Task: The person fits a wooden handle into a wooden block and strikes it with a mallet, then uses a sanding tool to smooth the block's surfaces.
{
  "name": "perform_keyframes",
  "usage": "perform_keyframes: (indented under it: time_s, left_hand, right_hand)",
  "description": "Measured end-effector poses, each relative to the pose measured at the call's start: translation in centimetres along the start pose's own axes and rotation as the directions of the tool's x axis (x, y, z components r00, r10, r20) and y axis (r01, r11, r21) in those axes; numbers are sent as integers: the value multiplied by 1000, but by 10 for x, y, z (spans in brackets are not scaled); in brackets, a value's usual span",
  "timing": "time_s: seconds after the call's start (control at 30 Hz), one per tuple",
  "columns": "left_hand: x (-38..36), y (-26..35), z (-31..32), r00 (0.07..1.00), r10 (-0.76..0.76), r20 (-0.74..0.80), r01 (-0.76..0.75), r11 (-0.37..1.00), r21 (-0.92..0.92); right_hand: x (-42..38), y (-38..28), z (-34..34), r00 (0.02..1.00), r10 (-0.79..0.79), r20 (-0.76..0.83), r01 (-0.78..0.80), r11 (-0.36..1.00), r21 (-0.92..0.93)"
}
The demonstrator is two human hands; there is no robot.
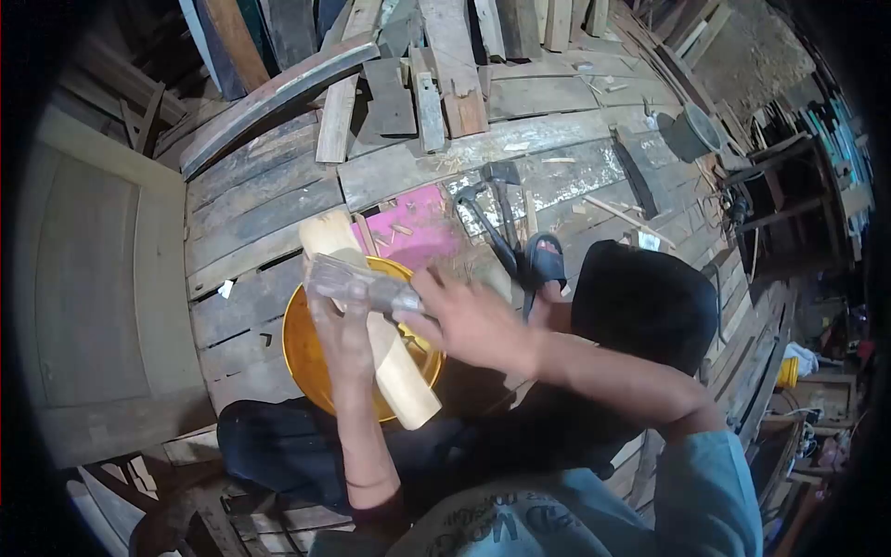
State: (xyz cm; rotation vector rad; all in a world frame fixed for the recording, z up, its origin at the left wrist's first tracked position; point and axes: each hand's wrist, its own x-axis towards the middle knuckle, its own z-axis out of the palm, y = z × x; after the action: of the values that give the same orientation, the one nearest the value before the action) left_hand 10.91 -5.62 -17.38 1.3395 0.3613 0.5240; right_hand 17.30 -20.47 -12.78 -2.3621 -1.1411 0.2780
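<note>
A pale carved piece of wood (pixel 402 376) lies slantwise over a yellow basin (pixel 303 357) between my legs. My left hand (pixel 343 334) is wrapped round the wood near its middle. In my right hand (pixel 478 320) is the end of a greyish flat tool (pixel 353 281), blurred by motion, which crosses the wood just above my left fingers. Whether the tool touches the wood is too blurred to tell.
A pink sheet (pixel 422 223) with wood chips lies beyond the basin. A hammer (pixel 502 190) rests beside my sandalled foot (pixel 548 260). Boards (pixel 452 56) lean at the back; a wooden panel (pixel 102 278) is at left and a dark bucket (pixel 690 133) at right.
</note>
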Motion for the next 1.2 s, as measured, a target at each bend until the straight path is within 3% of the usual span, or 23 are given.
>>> perform_keyframes:
  time_s: [0.03,0.07,0.13,0.2,0.23,0.3,0.37,0.4,0.5,0.53,0.57,0.63,0.7,0.77,0.83,0.87,0.9,1.0,1.03,1.13,1.2]
  left_hand:
    - [1,8,6,1000,24,-12,-23,998,56]
    - [-13,19,17,990,-144,-1,144,989,32]
    - [-16,1,17,990,-120,74,116,991,64]
    - [-9,9,4,983,-159,92,166,984,-72]
    - [-5,12,-3,988,-155,29,156,985,-68]
    - [0,9,-10,988,-140,-59,137,989,-53]
    - [-5,0,-1,986,-148,-70,148,989,-6]
    - [-10,9,17,1000,-15,6,14,996,90]
    - [-2,4,-3,980,-198,27,200,970,-138]
    - [0,10,-13,956,-291,29,290,933,-213]
    - [0,9,-16,962,-274,4,271,949,-160]
    - [3,6,-16,973,-229,-40,227,973,-50]
    - [-8,7,12,994,-101,28,100,994,44]
    - [-8,4,11,993,-72,92,82,990,-113]
    - [-4,2,-17,968,-246,53,251,946,-204]
    - [-2,2,-33,952,-306,27,303,923,-238]
    - [-2,6,-31,963,-270,-16,263,948,-179]
    - [-13,4,-1,981,-161,-107,162,987,4]
    - [-17,7,8,999,-9,44,3,989,146]
    - [-14,17,-6,974,-193,118,202,977,-69]
    - [-6,16,-13,984,-151,-95,142,985,-96]
  right_hand:
    - [11,6,-3,995,-65,-77,58,995,-86]
    - [21,10,-7,999,14,-53,-15,999,-31]
    - [46,2,-29,995,93,-38,-91,995,36]
    - [29,9,-8,997,45,-63,-41,998,56]
    - [8,9,9,997,-10,-77,14,998,56]
    - [-8,-5,2,998,33,48,-39,988,150]
    - [25,15,3,992,-6,-127,9,1000,20]
    - [46,16,-14,994,55,-95,-46,995,91]
    - [38,9,-3,992,1,-124,1,1000,16]
    - [17,-6,-5,1000,-6,-23,7,998,61]
    - [0,-10,5,999,-29,-22,33,986,164]
    - [10,-4,-2,1000,-11,18,11,1000,11]
    - [47,9,-14,997,23,-68,-18,997,81]
    - [55,10,-24,998,20,-55,-17,998,59]
    - [27,-10,-7,997,-18,-71,20,999,29]
    - [10,-18,-2,1000,-23,15,21,993,113]
    - [1,-19,-1,996,-19,88,5,989,148]
    - [35,-3,-6,998,0,-64,2,999,37]
    - [41,-1,-10,998,46,-48,-43,997,68]
    - [42,-7,-20,996,82,39,-85,991,103]
    - [9,-19,-9,996,87,27,-90,986,142]
